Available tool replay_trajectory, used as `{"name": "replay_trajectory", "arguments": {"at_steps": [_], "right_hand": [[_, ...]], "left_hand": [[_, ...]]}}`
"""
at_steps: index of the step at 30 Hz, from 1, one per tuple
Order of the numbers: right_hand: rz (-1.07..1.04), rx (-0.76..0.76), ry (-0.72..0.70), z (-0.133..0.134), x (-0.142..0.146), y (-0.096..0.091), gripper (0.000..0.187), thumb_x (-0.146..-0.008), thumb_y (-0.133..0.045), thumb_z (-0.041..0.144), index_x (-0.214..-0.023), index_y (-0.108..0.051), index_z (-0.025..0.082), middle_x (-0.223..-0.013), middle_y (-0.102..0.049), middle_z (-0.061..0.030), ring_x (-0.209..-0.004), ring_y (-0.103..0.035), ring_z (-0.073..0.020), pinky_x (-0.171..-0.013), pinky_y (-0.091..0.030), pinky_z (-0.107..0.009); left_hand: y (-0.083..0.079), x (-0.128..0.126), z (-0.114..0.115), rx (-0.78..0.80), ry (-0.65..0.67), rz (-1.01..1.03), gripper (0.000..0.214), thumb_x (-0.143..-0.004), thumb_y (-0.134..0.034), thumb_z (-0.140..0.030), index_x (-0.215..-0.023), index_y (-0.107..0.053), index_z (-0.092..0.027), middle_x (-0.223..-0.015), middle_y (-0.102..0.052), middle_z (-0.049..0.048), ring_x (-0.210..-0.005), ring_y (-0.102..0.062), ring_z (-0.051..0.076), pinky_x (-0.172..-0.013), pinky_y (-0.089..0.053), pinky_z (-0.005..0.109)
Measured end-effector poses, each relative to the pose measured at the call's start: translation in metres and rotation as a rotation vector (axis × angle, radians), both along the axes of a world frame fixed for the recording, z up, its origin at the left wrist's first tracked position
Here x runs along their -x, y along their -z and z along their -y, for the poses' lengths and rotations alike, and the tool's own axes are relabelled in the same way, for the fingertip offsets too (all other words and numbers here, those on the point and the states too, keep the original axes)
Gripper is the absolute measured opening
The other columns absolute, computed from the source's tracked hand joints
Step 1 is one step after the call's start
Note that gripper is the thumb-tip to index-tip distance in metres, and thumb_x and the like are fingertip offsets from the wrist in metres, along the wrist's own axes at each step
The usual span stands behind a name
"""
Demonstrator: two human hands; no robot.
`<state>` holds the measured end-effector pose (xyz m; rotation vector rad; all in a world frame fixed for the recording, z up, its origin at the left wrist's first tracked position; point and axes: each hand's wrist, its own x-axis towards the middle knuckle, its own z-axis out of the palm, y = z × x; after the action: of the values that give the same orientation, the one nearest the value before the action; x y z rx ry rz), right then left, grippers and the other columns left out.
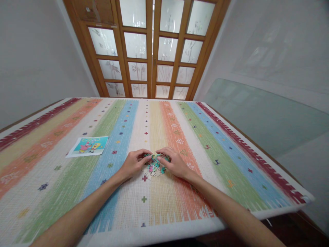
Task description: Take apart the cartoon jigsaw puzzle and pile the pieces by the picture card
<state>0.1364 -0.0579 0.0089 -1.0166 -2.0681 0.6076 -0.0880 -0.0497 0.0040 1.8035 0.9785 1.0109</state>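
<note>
A small heap of jigsaw puzzle pieces (pixel 154 168) lies on the striped tablecloth, some teal or pink and others showing a pale side. From the left, my left hand (pixel 136 162) curls around the heap, its thumb and fingers closed on pieces at the upper edge. My right hand (pixel 174 162) bends over the opposite side, with teal pieces under its fingers and by its thumb. The fingertips of both hands almost meet above the heap and hide part of it. Left of my hands, a printed cartoon picture (pixel 88 146) lies flat on the cloth.
The striped tablecloth (pixel 205 161) covers a wide table. Wooden doors with glass panes (pixel 151 65) stand beyond its far edge. A pale glass panel (pixel 262 113) leans along the right wall, and a white wall (pixel 38 51) rises on the left.
</note>
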Motion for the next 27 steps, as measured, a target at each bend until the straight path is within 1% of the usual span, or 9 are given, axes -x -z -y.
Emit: {"name": "replay_trajectory", "arguments": {"at_steps": [4, 8, 13, 16, 18, 21, 23, 24, 27], "right_hand": [[0.008, -0.016, -0.031, 0.005, 0.004, -0.005, 0.018, -0.1, -0.058, 0.034, -0.109, -0.071, 0.024, -0.102, -0.074, -0.0066, -0.098, -0.065, -0.022, -0.089, -0.05, -0.039], [0.014, -0.033, -0.006, 0.005, 0.003, -0.005, 0.022, -0.101, -0.055, 0.036, -0.094, -0.072, 0.023, -0.09, -0.073, -0.0054, -0.089, -0.065, -0.0208, -0.084, -0.05, -0.038], [0.053, -0.04, 0.054, -0.001, -0.007, -0.003, 0.02, -0.099, -0.058, 0.032, -0.089, -0.072, 0.021, -0.091, -0.071, -0.0065, -0.09, -0.063, -0.0219, -0.087, -0.049, -0.039], [0.16, -0.053, 0.071, -0.009, -0.017, 0.003, 0.014, -0.094, -0.064, 0.029, -0.088, -0.073, 0.019, -0.104, -0.07, -0.0102, -0.102, -0.062, -0.0252, -0.094, -0.049, -0.044], [0.218, -0.065, 0.065, -0.013, -0.026, 0.006, 0.014, -0.092, -0.067, 0.028, -0.099, -0.074, 0.019, -0.117, -0.067, -0.013, -0.113, -0.06, -0.0278, -0.099, -0.048, -0.048], [0.257, -0.072, -0.011, -0.019, -0.041, 0.005, 0.026, -0.097, -0.061, 0.03, -0.12, -0.069, 0.021, -0.134, -0.061, -0.0144, -0.13, -0.054, -0.0279, -0.108, -0.044, -0.051], [0.277, -0.027, -0.089, -0.022, -0.053, 0.002, 0.032, -0.099, -0.058, 0.036, -0.127, -0.066, 0.024, -0.144, -0.056, -0.0141, -0.136, -0.051, -0.0275, -0.113, -0.041, -0.052], [0.292, 0.006, -0.119, -0.023, -0.06, 0.001, 0.039, -0.097, -0.061, 0.041, -0.132, -0.064, 0.024, -0.15, -0.051, -0.0145, -0.14, -0.047, -0.0285, -0.116, -0.038, -0.054], [0.358, 0.121, -0.203, -0.025, -0.076, 0.0, 0.085, -0.077, -0.082, 0.053, -0.149, -0.05, 0.022, -0.16, -0.037, -0.0166, -0.151, -0.03, -0.0342, -0.121, -0.029, -0.056]], "left_hand": [[-0.001, -0.003, 0.005, 0.001, 0.052, -0.006, 0.026, -0.091, -0.063, -0.037, -0.102, -0.073, -0.017, -0.091, -0.077, 0.0073, -0.081, -0.07, 0.02, -0.075, -0.058, 0.033], [-0.004, -0.005, 0.007, -0.012, 0.069, -0.028, 0.023, -0.092, -0.062, -0.034, -0.104, -0.071, -0.017, -0.091, -0.076, 0.0068, -0.079, -0.07, 0.019, -0.076, -0.058, 0.033], [-0.006, 0.0, 0.002, -0.165, 0.03, -0.185, 0.022, -0.096, -0.056, -0.033, -0.104, -0.071, -0.019, -0.091, -0.075, 0.006, -0.081, -0.069, 0.019, -0.079, -0.058, 0.035], [0.001, 0.006, -0.003, -0.324, 0.015, -0.313, 0.023, -0.097, -0.054, -0.032, -0.104, -0.073, -0.02, -0.102, -0.075, 0.0086, -0.102, -0.066, 0.025, -0.095, -0.054, 0.046], [0.007, 0.009, -0.005, -0.411, -0.001, -0.427, 0.029, -0.1, -0.052, -0.037, -0.117, -0.07, -0.021, -0.125, -0.07, 0.01, -0.126, -0.056, 0.029, -0.11, -0.044, 0.054], [0.011, 0.01, -0.003, -0.379, 0.043, -0.593, 0.057, -0.098, -0.054, -0.055, -0.143, -0.054, -0.02, -0.153, -0.049, 0.0118, -0.146, -0.037, 0.034, -0.12, -0.029, 0.059], [0.011, 0.009, 0.001, -0.354, 0.122, -0.675, 0.076, -0.093, -0.057, -0.065, -0.152, -0.043, -0.018, -0.159, -0.039, 0.0141, -0.15, -0.029, 0.037, -0.122, -0.022, 0.061], [0.01, 0.008, 0.003, -0.356, 0.157, -0.697, 0.082, -0.091, -0.058, -0.067, -0.154, -0.04, -0.017, -0.16, -0.036, 0.0152, -0.151, -0.026, 0.038, -0.123, -0.019, 0.062], [0.008, 0.004, 0.008, -0.371, 0.211, -0.666, 0.085, -0.09, -0.062, -0.065, -0.156, -0.034, -0.018, -0.161, -0.034, 0.0164, -0.151, -0.027, 0.036, -0.123, -0.021, 0.059]]}}
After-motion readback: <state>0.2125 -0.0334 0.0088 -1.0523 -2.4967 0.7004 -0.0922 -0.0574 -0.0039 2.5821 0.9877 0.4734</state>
